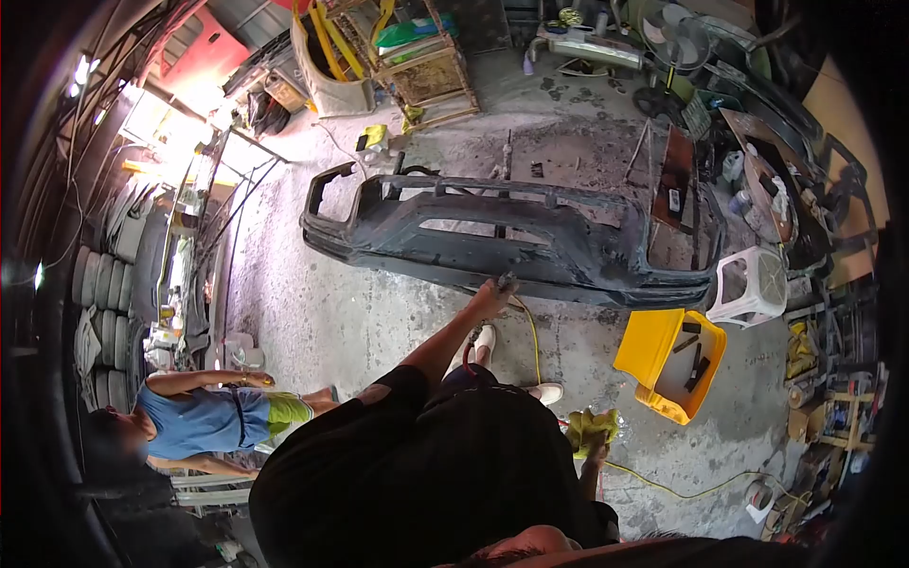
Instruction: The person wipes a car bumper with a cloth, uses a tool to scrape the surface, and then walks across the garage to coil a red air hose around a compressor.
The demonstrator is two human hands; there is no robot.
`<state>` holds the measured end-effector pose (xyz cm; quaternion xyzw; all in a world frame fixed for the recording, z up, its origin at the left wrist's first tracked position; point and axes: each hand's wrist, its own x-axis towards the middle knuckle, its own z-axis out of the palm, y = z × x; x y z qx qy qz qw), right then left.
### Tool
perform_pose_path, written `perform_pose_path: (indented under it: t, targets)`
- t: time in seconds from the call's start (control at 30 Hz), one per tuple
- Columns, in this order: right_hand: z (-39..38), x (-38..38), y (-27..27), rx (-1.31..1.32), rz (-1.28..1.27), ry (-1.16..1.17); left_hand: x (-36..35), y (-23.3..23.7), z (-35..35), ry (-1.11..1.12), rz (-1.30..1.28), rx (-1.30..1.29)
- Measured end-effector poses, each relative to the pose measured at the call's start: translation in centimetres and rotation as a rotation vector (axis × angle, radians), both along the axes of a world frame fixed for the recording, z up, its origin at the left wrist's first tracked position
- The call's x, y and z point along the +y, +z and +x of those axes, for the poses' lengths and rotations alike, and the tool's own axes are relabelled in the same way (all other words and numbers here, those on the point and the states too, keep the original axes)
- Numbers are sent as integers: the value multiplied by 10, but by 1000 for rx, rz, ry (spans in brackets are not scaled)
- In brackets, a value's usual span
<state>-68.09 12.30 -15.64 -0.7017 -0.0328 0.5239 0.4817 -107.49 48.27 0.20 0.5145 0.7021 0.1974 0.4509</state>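
Observation:
A large dark grey bumper (pixel 473 241) lies across the concrete floor in front of me, with long openings in it. Out at its near edge, my left hand (pixel 490 299) is closed on a small dark tool (pixel 507 281); the tool's exact shape is too small to tell. Beside that hand a yellow hose (pixel 536 343) runs down to the floor, and a red hose (pixel 467 355) curves near my forearm. Low on the right, my right hand (pixel 597 453) grips a yellow-green cloth (pixel 591 428), away from the bumper.
To the right stand an open yellow bin (pixel 649 350) with dark items inside and a white stool (pixel 751 285). A fan (pixel 675 43) is at the back right, near a wooden frame (pixel 431 85). Another person (pixel 204 421) stands at the left, beside stacked tyres (pixel 114 279).

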Motion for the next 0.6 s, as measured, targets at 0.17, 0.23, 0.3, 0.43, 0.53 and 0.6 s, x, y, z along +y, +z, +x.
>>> perform_pose_path:
  t: [0.17,0.23,0.3,0.43,0.53,0.6]
  targets:
    - [-7,12,18,-24,-26,45,-7,-13,-71,139,201,109]
    - [-8,17,16,-98,111,110,-10,38,-84,132,182,-81]
    - [-14,24,13,-118,135,83,-8,62,-93,219,-14,-120]
    - [-44,44,35,-208,79,104,7,23,-86,80,256,-86]
    - [-78,49,50,-118,97,95,19,63,-45,-81,118,-46]
    - [-109,51,52,-223,225,113,27,91,-30,-202,134,-144]
